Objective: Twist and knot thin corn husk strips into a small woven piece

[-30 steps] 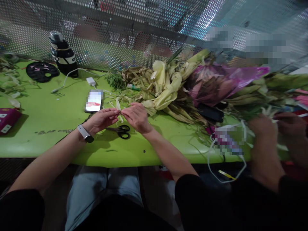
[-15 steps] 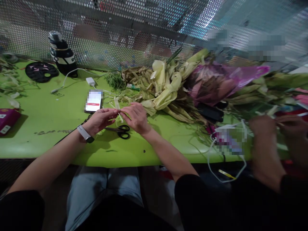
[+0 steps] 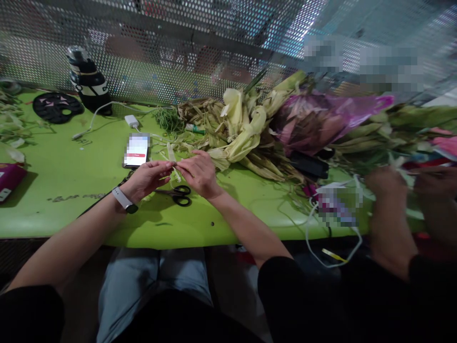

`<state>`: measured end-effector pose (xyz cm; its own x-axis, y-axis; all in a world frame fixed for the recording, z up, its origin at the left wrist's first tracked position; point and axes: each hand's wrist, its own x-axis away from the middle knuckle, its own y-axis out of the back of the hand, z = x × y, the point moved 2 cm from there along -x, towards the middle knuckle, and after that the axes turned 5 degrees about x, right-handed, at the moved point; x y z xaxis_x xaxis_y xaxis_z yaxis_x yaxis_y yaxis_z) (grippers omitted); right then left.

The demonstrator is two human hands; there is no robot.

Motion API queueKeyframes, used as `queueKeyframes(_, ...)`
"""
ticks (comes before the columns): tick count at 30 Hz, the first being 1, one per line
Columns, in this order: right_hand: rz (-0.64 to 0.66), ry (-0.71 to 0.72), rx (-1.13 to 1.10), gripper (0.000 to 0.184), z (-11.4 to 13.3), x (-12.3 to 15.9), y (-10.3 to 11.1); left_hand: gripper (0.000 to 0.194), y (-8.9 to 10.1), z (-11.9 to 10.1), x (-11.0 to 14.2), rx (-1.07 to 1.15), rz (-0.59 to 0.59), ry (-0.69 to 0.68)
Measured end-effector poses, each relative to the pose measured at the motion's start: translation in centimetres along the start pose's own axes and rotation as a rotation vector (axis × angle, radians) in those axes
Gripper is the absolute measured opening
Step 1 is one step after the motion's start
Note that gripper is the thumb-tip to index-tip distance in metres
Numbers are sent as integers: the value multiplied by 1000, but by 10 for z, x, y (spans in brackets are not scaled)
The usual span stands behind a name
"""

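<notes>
My left hand [image 3: 154,174], with a watch on its wrist, is closed in a pinch. Its fingertips meet those of my right hand [image 3: 198,174], also pinched. Between them is a thin pale corn husk strip [image 3: 171,152], whose ends stick out above and below the fingers; the exact part gripped is hidden. Just below the hands lie black-handled scissors [image 3: 183,196], their blades partly covered. A phone [image 3: 136,150] with a lit screen rests beyond my left hand. Dry corn husks [image 3: 243,138] are heaped beyond my right hand.
On the green table [image 3: 89,171] stand a dark bottle [image 3: 91,88] and a black palette-shaped piece [image 3: 57,107]. A white cable and adapter [image 3: 131,121] trail behind the phone. A purple plastic bag [image 3: 307,119] lies among husks. Another person's hands [image 3: 389,183] work at right.
Both hands stay together at the husk strip, with only slight finger movement. The whole view has shifted a little. The other person's hands at right have moved slightly.
</notes>
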<state>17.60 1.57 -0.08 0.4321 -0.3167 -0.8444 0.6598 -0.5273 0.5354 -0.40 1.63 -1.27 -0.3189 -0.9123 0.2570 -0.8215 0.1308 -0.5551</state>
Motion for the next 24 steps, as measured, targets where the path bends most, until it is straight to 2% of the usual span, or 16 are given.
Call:
queueKeyframes(4,0,41,38,9,0,-1,2,5,1,-1,1,-19,4,-23)
queueKeyframes(15,111,-10,20,13,-1,1,-2,6,-5,-2,6,-47,-23,-29)
queueKeyframes(24,40,-64,-4,11,1,0,-5,17,-7,0,8,-116,-13,-170)
